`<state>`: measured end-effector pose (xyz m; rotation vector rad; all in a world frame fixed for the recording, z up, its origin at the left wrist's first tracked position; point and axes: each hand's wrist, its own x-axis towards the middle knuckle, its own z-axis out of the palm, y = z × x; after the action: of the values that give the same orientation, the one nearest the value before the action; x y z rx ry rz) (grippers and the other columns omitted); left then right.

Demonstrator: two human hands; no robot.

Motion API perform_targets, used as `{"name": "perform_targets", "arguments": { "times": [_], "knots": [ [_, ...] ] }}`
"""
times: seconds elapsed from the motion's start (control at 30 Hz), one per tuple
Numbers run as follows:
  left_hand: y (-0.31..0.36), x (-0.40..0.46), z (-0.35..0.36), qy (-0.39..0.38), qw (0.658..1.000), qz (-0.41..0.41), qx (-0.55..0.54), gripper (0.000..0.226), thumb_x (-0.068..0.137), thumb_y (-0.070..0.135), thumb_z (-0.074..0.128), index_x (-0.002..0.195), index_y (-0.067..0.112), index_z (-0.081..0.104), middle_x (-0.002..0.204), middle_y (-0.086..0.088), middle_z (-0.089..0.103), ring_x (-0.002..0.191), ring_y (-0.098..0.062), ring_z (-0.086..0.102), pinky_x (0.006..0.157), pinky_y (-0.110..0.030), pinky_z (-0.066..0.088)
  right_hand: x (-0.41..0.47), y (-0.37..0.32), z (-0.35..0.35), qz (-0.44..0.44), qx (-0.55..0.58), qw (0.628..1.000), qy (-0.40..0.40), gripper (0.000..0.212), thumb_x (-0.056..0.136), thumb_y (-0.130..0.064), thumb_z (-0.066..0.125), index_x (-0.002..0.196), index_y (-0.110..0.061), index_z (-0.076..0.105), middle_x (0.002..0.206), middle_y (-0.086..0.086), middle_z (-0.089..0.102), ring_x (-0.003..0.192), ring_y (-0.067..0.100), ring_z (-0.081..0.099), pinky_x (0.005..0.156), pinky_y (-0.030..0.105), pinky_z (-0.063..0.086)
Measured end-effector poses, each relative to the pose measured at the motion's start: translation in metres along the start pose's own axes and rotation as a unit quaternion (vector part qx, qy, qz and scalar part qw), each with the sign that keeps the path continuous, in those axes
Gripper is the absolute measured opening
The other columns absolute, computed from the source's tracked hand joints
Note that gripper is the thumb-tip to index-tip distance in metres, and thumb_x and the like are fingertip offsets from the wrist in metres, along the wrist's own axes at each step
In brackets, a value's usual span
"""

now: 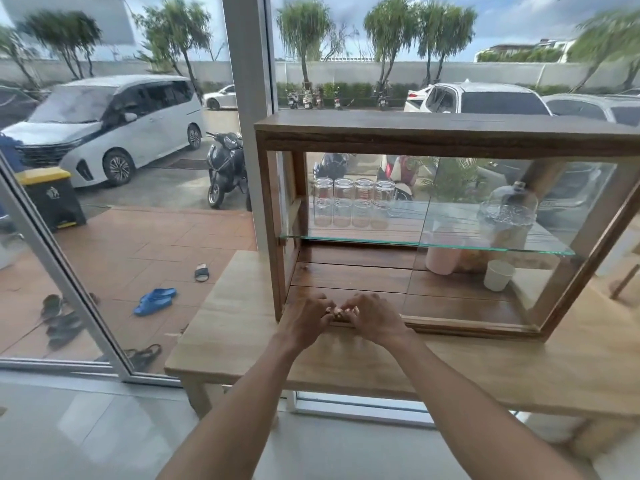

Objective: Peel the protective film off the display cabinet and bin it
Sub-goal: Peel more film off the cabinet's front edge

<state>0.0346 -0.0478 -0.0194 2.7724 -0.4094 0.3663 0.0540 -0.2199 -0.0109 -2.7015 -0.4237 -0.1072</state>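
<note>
The wooden display cabinet (450, 133) with glass panes stands on a light wooden table (235, 306). My left hand (304, 317) and my right hand (374, 318) meet at the cabinet's bottom front rail, near its left corner. Both have curled fingers, with the fingertips pressed together against the rail. I cannot make out any film on the glass or between my fingers; if there is some, it is transparent.
Inside the cabinet, several upturned glasses (353, 202) and a glass dome (507, 209) sit on a glass shelf (381, 242), with a pink cup (441, 258) and a white cup (498, 275) below. Outside the window stands a yellow-lidded bin (52, 199).
</note>
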Motion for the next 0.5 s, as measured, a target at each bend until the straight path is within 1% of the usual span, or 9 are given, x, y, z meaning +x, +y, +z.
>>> {"name": "perform_targets", "arguments": {
  "times": [0.07, 0.2, 0.3, 0.4, 0.5],
  "knots": [
    [-0.001, 0.004, -0.001, 0.005, 1.0, 0.003, 0.008, 0.021, 0.096, 0.034, 0.062, 0.111, 0.024, 0.074, 0.111, 0.006, 0.072, 0.097, -0.024, 0.07, 0.076, -0.042, 0.057, 0.003, -0.001, -0.001, 0.005, -0.007, 1.0, 0.003, 0.02, 0.087, -0.035, 0.063, 0.102, -0.035, 0.075, 0.107, -0.007, 0.076, 0.103, 0.02, 0.07, 0.089, 0.035, 0.054],
    [-0.004, 0.013, -0.003, 0.018, 0.999, 0.026, 0.032, 0.019, 0.095, 0.031, 0.066, 0.109, 0.022, 0.076, 0.108, 0.003, 0.077, 0.098, -0.021, 0.072, 0.078, -0.034, 0.054, 0.01, -0.001, -0.004, 0.005, -0.027, 1.0, -0.006, 0.022, 0.085, -0.029, 0.063, 0.102, -0.033, 0.077, 0.107, -0.003, 0.076, 0.103, 0.022, 0.069, 0.085, 0.032, 0.051],
    [-0.007, 0.017, -0.001, 0.017, 0.998, 0.025, 0.048, 0.018, 0.096, 0.028, 0.064, 0.108, 0.022, 0.076, 0.106, 0.0, 0.078, 0.1, -0.021, 0.071, 0.079, -0.034, 0.053, 0.014, -0.002, -0.005, 0.004, -0.039, 0.999, -0.011, 0.022, 0.084, -0.028, 0.064, 0.102, -0.032, 0.077, 0.107, 0.001, 0.076, 0.102, 0.025, 0.069, 0.084, 0.033, 0.051],
    [-0.012, 0.016, 0.003, 0.023, 0.999, -0.001, 0.034, 0.017, 0.096, 0.029, 0.063, 0.102, 0.021, 0.077, 0.1, -0.002, 0.078, 0.095, -0.024, 0.072, 0.075, -0.035, 0.055, 0.017, -0.002, -0.003, 0.0, -0.031, 0.999, -0.011, 0.019, 0.085, -0.03, 0.067, 0.101, -0.029, 0.077, 0.106, 0.003, 0.076, 0.102, 0.026, 0.069, 0.086, 0.034, 0.052],
    [-0.018, 0.014, 0.006, 0.045, 0.998, -0.047, -0.02, 0.016, 0.095, 0.031, 0.065, 0.102, 0.024, 0.077, 0.098, 0.001, 0.079, 0.091, -0.023, 0.073, 0.074, -0.04, 0.059, 0.018, -0.002, 0.0, 0.001, -0.002, 1.0, -0.005, 0.016, 0.086, -0.029, 0.069, 0.099, -0.025, 0.078, 0.103, 0.002, 0.077, 0.099, 0.023, 0.07, 0.086, 0.033, 0.053]
  ]
}}
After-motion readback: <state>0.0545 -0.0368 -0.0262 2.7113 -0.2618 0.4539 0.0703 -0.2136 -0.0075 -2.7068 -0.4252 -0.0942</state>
